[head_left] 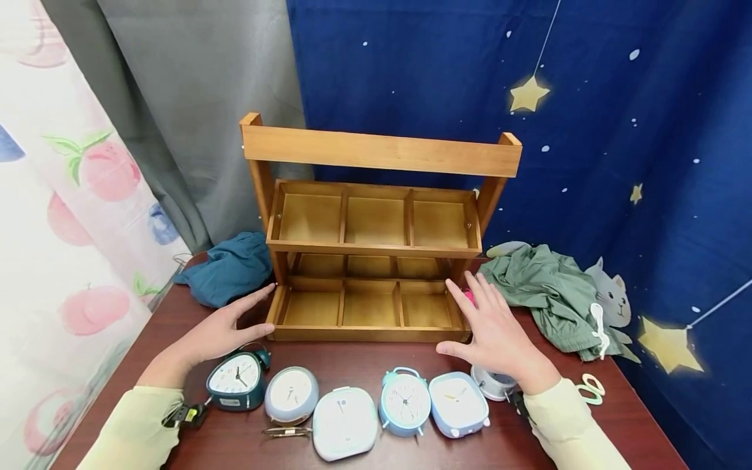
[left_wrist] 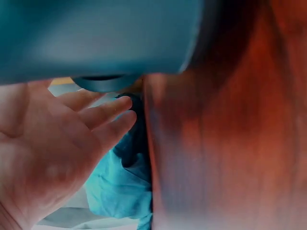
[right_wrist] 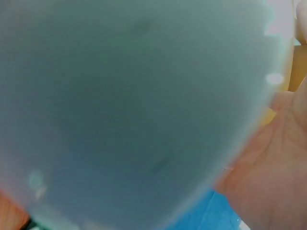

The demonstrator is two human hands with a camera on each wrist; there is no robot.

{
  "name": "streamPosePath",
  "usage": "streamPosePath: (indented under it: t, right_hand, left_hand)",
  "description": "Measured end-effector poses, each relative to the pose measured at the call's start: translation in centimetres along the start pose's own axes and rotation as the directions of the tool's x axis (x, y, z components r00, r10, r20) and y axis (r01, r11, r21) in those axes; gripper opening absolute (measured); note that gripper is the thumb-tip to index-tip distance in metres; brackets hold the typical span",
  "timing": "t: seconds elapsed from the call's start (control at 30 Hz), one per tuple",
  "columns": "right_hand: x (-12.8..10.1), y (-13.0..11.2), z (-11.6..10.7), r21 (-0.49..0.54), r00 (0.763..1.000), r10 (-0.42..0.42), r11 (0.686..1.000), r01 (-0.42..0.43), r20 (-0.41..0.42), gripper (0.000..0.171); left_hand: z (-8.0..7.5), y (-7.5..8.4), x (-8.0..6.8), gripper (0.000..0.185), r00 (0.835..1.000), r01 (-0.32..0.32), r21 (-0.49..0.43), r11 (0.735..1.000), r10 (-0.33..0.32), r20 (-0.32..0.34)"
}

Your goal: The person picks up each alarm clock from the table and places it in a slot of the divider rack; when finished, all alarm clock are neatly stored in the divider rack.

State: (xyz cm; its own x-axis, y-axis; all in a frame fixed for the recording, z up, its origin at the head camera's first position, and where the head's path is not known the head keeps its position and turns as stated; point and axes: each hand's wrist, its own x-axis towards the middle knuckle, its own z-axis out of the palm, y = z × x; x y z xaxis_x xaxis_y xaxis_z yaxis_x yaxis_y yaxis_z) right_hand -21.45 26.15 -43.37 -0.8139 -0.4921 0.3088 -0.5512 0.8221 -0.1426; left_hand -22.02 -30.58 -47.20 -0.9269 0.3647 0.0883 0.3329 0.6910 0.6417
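Note:
A wooden tiered shelf [head_left: 380, 153] with divided trays stands at the back of the table. My left hand [head_left: 214, 333] is spread at its lower left corner, thumb and fingertips right at the tray's side. At the lower right corner my right hand [head_left: 499, 326] is spread too, fingers straight, its fingertips overlapping the tray's edge in the head view. Neither palm holds anything. Under the left hand stands a dark teal alarm clock [head_left: 237, 382], which looms large in the left wrist view. A grey-white round clock [head_left: 492, 384] is partly hidden beneath the right hand.
Along the front lie a round blue-grey clock [head_left: 292, 395], a pale square clock [head_left: 344, 423], a light blue twin-bell clock [head_left: 405, 401], a blue square clock [head_left: 459, 404] and folded glasses [head_left: 287, 432]. Teal cloth [head_left: 232, 267] and green cloth [head_left: 549, 287] flank the shelf; scissors [head_left: 592, 388] lie right.

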Motion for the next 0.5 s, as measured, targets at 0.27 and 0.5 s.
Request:
streamPosePath:
  t: [0.27, 0.5]
  right_hand:
    - [0.1, -1.2, -0.5, 0.051, 0.997, -0.054, 0.997, 0.052, 0.048, 0.119]
    - [0.9, -2.5, -1.2, 0.059, 0.985, -0.141, 0.989, 0.136, 0.098, 0.119]
  left_hand:
    - [0.1, -1.1, 0.2, 0.081, 1.0, 0.014, -0.035, 0.999, -0.014, 0.0]
    - [0.2, -1.6, 0.5, 0.08, 1.0, 0.004, -0.042, 0.999, -0.004, 0.003]
